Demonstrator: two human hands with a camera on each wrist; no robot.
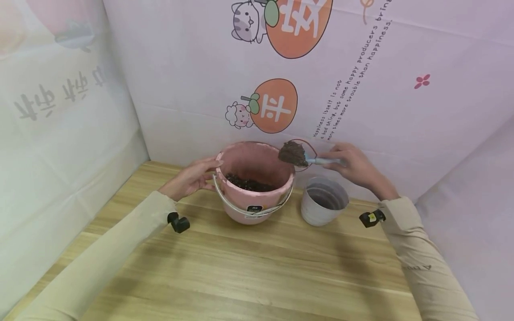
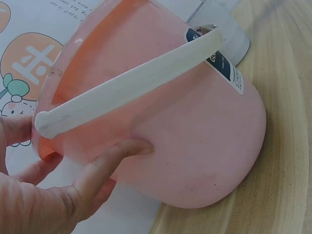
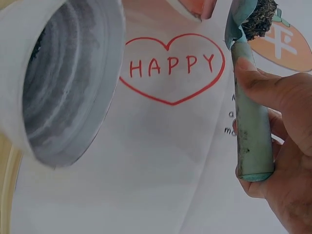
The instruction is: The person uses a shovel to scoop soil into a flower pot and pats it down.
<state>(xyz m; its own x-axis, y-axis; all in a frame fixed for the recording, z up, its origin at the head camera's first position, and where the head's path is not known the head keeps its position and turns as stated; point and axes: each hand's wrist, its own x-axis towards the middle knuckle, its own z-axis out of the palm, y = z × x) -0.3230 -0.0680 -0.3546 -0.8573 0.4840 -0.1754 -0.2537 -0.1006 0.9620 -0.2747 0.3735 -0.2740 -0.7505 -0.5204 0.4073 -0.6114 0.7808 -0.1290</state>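
Observation:
A pink bucket [image 1: 232, 201] with a white handle [image 2: 131, 83] stands on the wooden table, dark soil [image 1: 250, 184] in its bottom. My left hand [image 1: 194, 177] grips the bucket at its left rim; in the left wrist view the thumb [image 2: 131, 147] presses the outer wall. My right hand [image 1: 353, 166] holds a small trowel by its greenish handle [image 3: 253, 131]. Heaped dark soil [image 1: 292, 154] fills the trowel's blade, which is up by the bucket's right rim. Just right of the bucket sits a grey-white pot [image 1: 314, 212], below the right hand.
A printed white cloth [image 1: 192, 89] hangs right behind the bucket and pot. More cloth [image 1: 474, 178] bounds the right side, and another stretch [image 1: 72, 147] the left. Wood-grain tabletop [image 1: 257, 267] extends in front of the containers.

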